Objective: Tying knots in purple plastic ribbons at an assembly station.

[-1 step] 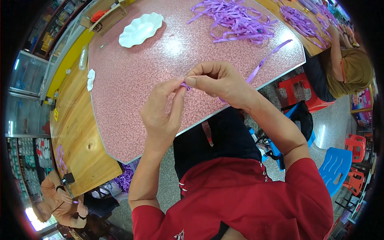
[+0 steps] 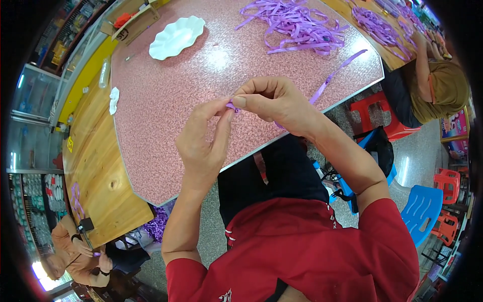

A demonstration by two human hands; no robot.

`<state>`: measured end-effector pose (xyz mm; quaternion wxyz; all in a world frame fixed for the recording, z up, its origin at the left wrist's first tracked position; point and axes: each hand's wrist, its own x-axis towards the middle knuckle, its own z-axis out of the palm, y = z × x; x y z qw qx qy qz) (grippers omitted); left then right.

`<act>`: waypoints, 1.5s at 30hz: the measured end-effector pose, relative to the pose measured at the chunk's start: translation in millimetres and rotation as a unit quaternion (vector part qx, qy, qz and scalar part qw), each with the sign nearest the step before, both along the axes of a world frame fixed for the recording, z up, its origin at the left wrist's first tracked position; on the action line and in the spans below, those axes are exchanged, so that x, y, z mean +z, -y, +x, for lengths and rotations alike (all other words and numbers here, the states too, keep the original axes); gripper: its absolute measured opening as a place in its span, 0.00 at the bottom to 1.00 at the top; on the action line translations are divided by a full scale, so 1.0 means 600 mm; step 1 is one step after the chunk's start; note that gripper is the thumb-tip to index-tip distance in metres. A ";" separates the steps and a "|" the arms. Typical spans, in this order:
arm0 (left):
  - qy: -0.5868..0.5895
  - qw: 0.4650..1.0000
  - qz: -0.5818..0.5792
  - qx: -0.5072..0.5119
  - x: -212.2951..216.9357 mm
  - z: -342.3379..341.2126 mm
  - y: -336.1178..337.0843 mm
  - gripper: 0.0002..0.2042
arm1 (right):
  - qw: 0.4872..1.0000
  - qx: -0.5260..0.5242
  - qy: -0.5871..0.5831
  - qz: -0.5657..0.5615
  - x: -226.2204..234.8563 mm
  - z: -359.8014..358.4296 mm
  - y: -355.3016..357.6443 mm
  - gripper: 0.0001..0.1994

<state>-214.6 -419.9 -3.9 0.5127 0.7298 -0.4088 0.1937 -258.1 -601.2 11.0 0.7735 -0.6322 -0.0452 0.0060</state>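
My left hand [image 2: 201,141] and my right hand [image 2: 274,100] meet above the near edge of the pink speckled table [image 2: 166,105]. Both pinch the end of a thin purple ribbon [image 2: 332,76] between thumb and fingertips. The ribbon's long tail runs up and to the right from behind my right hand across the table. The pinched end is mostly hidden by my fingers. A loose pile of purple ribbons [image 2: 297,25] lies at the far side of the table.
A white scalloped plate [image 2: 176,36] sits at the far left of the pink table. A wooden table [image 2: 95,166] adjoins on the left. Another person [image 2: 443,85] sits at the upper right by more ribbons, and a third [image 2: 75,251] at the lower left. Red [image 2: 377,113] and blue [image 2: 422,206] stools stand on the right.
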 end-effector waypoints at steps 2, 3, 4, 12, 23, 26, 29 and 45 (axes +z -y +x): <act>-0.002 1.000 -0.002 -0.001 0.000 0.001 0.000 0.13 | 1.000 -0.011 -0.003 -0.009 0.001 0.002 0.000 0.08; -0.005 1.000 -0.003 -0.002 0.000 0.001 0.000 0.13 | 1.000 -0.022 -0.005 -0.018 0.002 0.002 -0.001 0.08; -0.005 1.000 -0.002 -0.002 0.000 0.001 0.001 0.13 | 1.000 -0.022 -0.006 -0.018 0.000 0.003 -0.001 0.08; 0.014 1.000 0.000 0.017 -0.001 0.002 0.008 0.12 | 1.000 -0.027 -0.008 -0.015 0.000 0.003 -0.001 0.08; -0.139 0.989 -0.051 -0.021 -0.008 0.001 0.012 0.06 | 0.997 0.034 -0.011 -0.062 0.007 -0.008 0.020 0.08; -0.144 0.988 -0.046 -0.035 -0.012 0.002 0.013 0.05 | 0.994 -0.002 0.030 -0.108 -0.010 -0.006 0.021 0.08; -0.150 0.987 -0.050 -0.043 -0.014 0.001 0.013 0.05 | 0.987 -0.036 0.045 -0.153 -0.009 -0.008 0.024 0.09; -0.122 0.991 0.001 -0.052 -0.005 -0.004 0.013 0.05 | 0.986 -0.014 0.020 -0.162 0.001 -0.011 0.029 0.07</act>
